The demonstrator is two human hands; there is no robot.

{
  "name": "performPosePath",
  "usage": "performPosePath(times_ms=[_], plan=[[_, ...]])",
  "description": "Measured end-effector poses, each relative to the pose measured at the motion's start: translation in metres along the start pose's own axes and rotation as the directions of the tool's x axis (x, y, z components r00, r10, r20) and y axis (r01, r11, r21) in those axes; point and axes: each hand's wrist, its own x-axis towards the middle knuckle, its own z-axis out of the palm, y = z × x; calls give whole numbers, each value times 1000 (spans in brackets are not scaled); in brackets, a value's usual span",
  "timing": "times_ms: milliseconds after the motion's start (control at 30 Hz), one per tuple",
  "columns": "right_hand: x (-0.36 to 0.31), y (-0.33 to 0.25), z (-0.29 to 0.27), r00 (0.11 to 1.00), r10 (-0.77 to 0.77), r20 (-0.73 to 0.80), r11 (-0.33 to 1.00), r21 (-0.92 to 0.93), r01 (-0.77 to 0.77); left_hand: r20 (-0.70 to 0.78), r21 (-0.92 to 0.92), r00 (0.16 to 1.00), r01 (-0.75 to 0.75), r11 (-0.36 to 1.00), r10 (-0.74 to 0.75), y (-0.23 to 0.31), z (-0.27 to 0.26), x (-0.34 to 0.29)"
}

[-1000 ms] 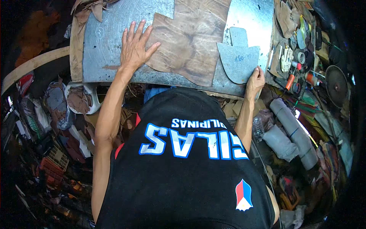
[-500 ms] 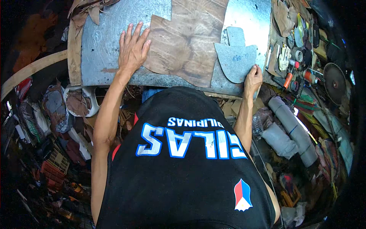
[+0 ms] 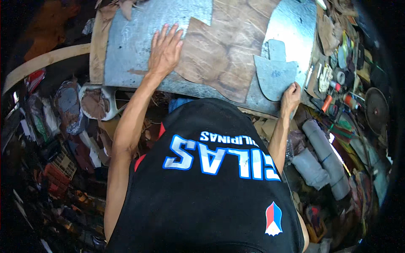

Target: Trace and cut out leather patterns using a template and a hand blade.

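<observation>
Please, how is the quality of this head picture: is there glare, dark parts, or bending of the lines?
Head view: daylight glares off the metal sheet at its upper right, beside the brown leather piece; the corners go black from the fisheye rim; the bench edge bends; the left hand and right hand look sharp, while the clutter at lower left is dim.

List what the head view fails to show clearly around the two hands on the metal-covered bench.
- Brown leather sheet: its far end is cut off by the top edge.
- Right hand: fingertips curl under the grey template, so its hold is unclear.
- Small tools at the right: too small and warped near the rim.
- Left hand: its palm contact is hidden.
</observation>
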Motion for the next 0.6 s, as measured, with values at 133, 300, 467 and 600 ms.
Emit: performPosePath(times_ms=[133, 300, 467, 600], plan=[[-5, -3, -10, 998, 39, 50, 999, 30, -40, -80, -106, 997, 2, 994, -10, 1, -3, -2], [-6, 8, 3, 1000, -26, 9, 999, -32, 26, -9, -102, 1000, 19, 995, -20, 5, -9, -4], [-10, -1, -1, 999, 35, 27, 999, -7, -35, 10, -120, 1000, 22, 993, -21, 8, -15, -4], [-7, -2, -2, 1000, 8, -8, 1000, -11, -8, 24, -106, 1000, 14, 994, -11, 8, -16, 1]])
